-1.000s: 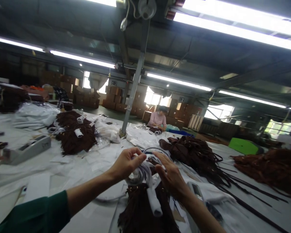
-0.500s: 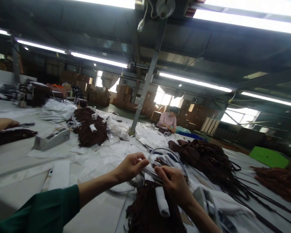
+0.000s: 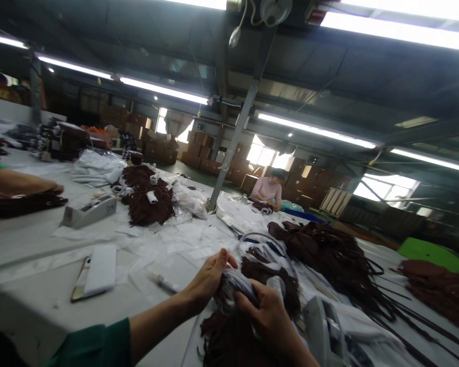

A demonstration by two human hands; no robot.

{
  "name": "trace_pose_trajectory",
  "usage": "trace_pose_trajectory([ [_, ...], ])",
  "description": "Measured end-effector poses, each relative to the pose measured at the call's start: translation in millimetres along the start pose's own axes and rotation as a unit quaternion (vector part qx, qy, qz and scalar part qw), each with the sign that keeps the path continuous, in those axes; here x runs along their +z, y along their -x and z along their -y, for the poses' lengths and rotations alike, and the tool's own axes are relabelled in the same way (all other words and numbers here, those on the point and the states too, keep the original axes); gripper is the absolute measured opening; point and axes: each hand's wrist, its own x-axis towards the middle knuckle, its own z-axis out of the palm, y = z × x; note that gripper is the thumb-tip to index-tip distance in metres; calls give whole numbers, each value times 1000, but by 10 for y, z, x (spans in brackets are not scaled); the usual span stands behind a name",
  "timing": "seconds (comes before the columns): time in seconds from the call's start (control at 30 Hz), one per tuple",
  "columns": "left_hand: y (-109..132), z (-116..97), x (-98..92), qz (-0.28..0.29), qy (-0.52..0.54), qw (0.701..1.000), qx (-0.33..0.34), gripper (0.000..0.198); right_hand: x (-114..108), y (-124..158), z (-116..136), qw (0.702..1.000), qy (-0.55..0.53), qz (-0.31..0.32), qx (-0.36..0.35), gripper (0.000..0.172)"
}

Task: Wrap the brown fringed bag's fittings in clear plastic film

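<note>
My left hand (image 3: 208, 278) and my right hand (image 3: 263, 315) are both closed around a small bundle wrapped in clear plastic (image 3: 235, 286), held low over the white table (image 3: 30, 285). Under the hands lies a dark brown fringed piece (image 3: 229, 339), and more brown fringe (image 3: 268, 270) shows just behind the bundle. A curved clear strap or tube (image 3: 263, 239) arcs over that fringe. A grey tape dispenser (image 3: 327, 331) stands right of my right wrist.
A second tape dispenser (image 3: 90, 211), a white pad (image 3: 99, 262), a pen-like stick (image 3: 164, 283) and paper slips lie on the left. Brown fringe heaps (image 3: 149, 201) (image 3: 325, 250) sit further back. Another person's arm (image 3: 19, 183) rests at far left; a seated person (image 3: 268, 188) works beyond a steel post (image 3: 235, 137).
Both hands have dropped closer to me and closed tighter around the plastic-wrapped bundle. The view has swung left, showing more of the table's left side.
</note>
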Motion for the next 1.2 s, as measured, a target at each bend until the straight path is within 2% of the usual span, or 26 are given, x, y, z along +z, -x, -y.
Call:
trace_pose_trajectory([
  [0.1, 26, -95, -95, 114, -138, 984, 10, 75, -8, 33, 3, 1000, -6, 13, -7, 32],
  [0.2, 69, -213, -165, 208, -239, 948, 38, 56, 0, 76, -17, 1000, 5, 14, -3, 33],
  [0.27, 105, -261, -184, 246, -259, 933, 50, 44, 0, 101, -43, 1000, 12, 16, 5, 32],
  [0.4, 170, -231, -178, 251, -278, 920, 110, 37, -17, 136, -99, 1000, 27, -1, 11, 35],
  [0.47, 178, -188, -180, 254, -313, 901, 157, 36, -22, 150, -127, 999, 35, -10, 8, 35],
  [0.53, 162, -179, -193, 275, -342, 881, 177, 39, -20, 165, -158, 999, 45, -8, 8, 30],
  [0.67, 90, -323, -179, 299, -315, 894, 111, 82, -5, 184, -201, 995, 103, 6, 3, 23],
  [0.73, 63, -414, -125, 297, -346, 885, 90, 89, -9, 183, -180, 992, 127, 3, -15, 17],
  [0.8, 53, -453, -54, 291, -408, 860, 94, 77, -25, 178, -126, 991, 123, 7, -50, 10],
  [0.87, 60, -432, 6, 273, -441, 848, 104, 58, -50, 168, -61, 990, 103, 23, -93, 11],
  [0.93, 77, -380, 45, 237, -430, 864, 108, 41, -72, 155, -13, 988, 96, 27, -117, 13],
  [1.0, 95, -338, 77, 192, -362, 906, 109, 34, -86, 137, 9, 988, 117, -1, -105, 16],
  [1.07, 111, -324, 122, 146, -235, 955, 106, 37, -94, 121, 22, 985, 146, -42, -85, 32],
  [1.13, 127, -322, 178, 100, -94, 986, 98, 41, -97, 119, 45, 983, 155, -60, -75, 44],
  [1.2, 147, -312, 218, 50, -3, 995, 87, 44, -98, 138, 76, 985, 147, -49, -73, 37],
])
